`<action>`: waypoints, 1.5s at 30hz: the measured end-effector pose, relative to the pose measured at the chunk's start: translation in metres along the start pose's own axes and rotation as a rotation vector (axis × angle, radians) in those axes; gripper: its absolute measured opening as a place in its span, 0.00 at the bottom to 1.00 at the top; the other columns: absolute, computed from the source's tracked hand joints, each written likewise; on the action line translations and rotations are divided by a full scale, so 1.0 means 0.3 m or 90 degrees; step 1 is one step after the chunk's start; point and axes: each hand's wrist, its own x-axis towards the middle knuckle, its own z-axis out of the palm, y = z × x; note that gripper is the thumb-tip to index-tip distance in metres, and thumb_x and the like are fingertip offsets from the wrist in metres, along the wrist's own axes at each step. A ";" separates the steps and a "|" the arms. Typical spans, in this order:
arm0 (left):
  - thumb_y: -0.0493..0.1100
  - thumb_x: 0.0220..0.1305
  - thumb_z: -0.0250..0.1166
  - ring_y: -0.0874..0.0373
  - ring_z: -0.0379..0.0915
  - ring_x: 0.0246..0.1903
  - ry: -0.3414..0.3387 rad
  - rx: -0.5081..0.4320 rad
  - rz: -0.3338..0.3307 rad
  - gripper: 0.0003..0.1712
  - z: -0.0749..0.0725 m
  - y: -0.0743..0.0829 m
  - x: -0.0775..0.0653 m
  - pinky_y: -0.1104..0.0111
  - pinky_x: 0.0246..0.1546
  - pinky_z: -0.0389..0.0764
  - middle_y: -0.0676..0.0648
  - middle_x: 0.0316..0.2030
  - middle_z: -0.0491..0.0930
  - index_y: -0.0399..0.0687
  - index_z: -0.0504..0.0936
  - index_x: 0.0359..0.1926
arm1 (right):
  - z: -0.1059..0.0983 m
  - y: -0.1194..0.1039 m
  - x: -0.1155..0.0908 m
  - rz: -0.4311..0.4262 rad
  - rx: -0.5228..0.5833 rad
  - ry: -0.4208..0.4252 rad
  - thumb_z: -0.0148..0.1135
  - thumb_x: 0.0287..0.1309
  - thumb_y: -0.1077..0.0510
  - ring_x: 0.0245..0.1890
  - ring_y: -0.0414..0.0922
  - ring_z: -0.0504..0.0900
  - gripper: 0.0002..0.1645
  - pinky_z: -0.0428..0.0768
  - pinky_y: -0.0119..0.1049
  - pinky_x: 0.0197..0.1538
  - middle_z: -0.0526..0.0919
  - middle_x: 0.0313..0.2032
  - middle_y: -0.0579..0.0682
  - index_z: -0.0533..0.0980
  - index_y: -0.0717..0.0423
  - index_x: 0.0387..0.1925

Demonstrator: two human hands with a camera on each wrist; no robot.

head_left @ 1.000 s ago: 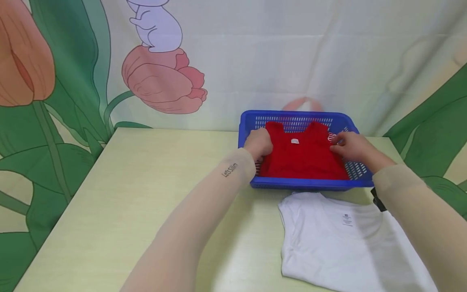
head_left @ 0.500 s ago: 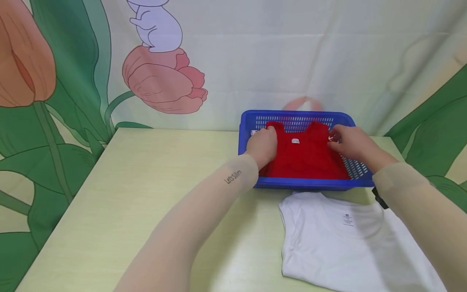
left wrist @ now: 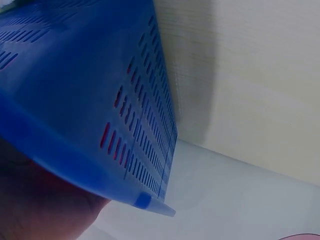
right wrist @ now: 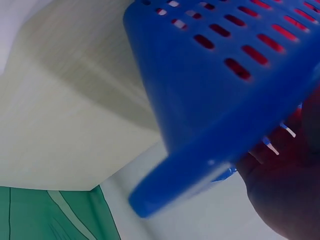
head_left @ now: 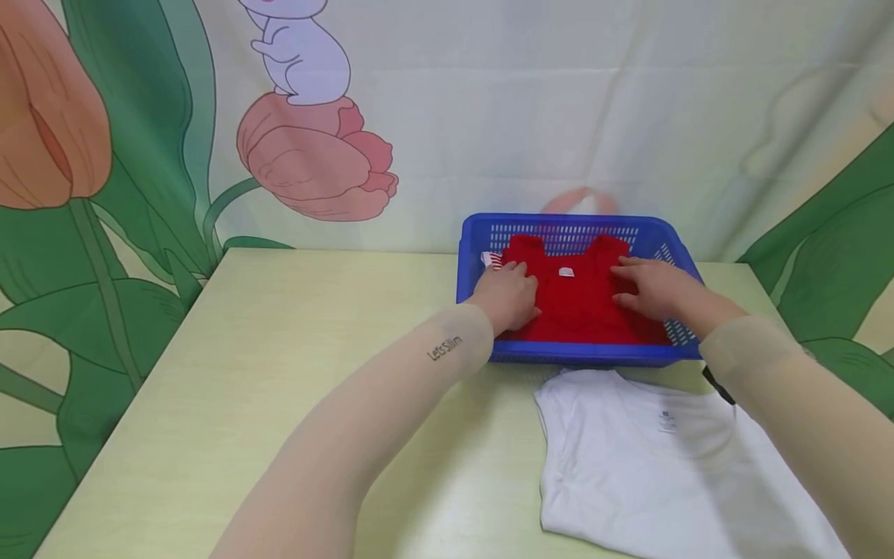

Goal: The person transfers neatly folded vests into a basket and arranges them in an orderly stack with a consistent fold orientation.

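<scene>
A red garment (head_left: 576, 307) with a small white label lies spread in a blue plastic basket (head_left: 580, 353). My left hand (head_left: 506, 296) rests on its left side with the fingers spread loosely. Over the right side, my right hand (head_left: 653, 287) has its fingers extended at the red cloth. A red-and-white striped piece of cloth (head_left: 491, 259) shows at the basket's left, beside the red garment. In the left wrist view the basket wall (left wrist: 75, 100) hides most of that hand. The right wrist view shows my right hand (right wrist: 285, 185) dark behind the basket rim.
In front of the basket a folded white T-shirt (head_left: 649, 473) lies on the pale wooden table (head_left: 314, 349). Behind the table hangs a curtain (head_left: 489, 116) printed with flowers and a rabbit-like figure. The basket stands near the table's back edge.
Both hands have loosened from their pinching postures and now lie flatter on the red garment. My right hand has moved slightly left, away from the basket's right side.
</scene>
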 end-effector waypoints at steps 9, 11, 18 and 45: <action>0.59 0.77 0.63 0.49 0.55 0.81 -0.031 -0.011 -0.015 0.38 0.022 -0.014 -0.015 0.46 0.80 0.60 0.46 0.81 0.63 0.52 0.68 0.81 | 0.033 0.003 0.008 0.008 -0.018 -0.037 0.63 0.74 0.53 0.73 0.75 0.64 0.39 0.65 0.70 0.74 0.66 0.73 0.77 0.64 0.74 0.75; 0.59 0.77 0.63 0.49 0.56 0.81 -0.031 -0.017 -0.017 0.39 0.027 -0.018 -0.018 0.46 0.80 0.60 0.46 0.81 0.63 0.52 0.68 0.81 | 0.034 -0.002 0.008 0.010 -0.016 -0.039 0.62 0.75 0.53 0.73 0.75 0.64 0.39 0.65 0.69 0.74 0.66 0.73 0.77 0.64 0.74 0.75; 0.59 0.76 0.64 0.48 0.57 0.81 -0.004 -0.065 -0.009 0.41 0.009 -0.053 -0.033 0.50 0.77 0.66 0.45 0.81 0.63 0.49 0.66 0.82 | 0.008 -0.003 -0.010 0.013 0.040 -0.011 0.63 0.75 0.52 0.72 0.75 0.66 0.42 0.68 0.72 0.71 0.68 0.72 0.77 0.62 0.73 0.76; 0.57 0.80 0.60 0.48 0.55 0.81 0.047 -0.237 0.079 0.40 -0.202 -0.157 -0.258 0.56 0.78 0.66 0.45 0.81 0.63 0.48 0.61 0.84 | -0.114 -0.027 -0.242 -0.057 0.101 0.080 0.63 0.77 0.46 0.70 0.73 0.69 0.42 0.78 0.73 0.61 0.69 0.73 0.72 0.62 0.60 0.81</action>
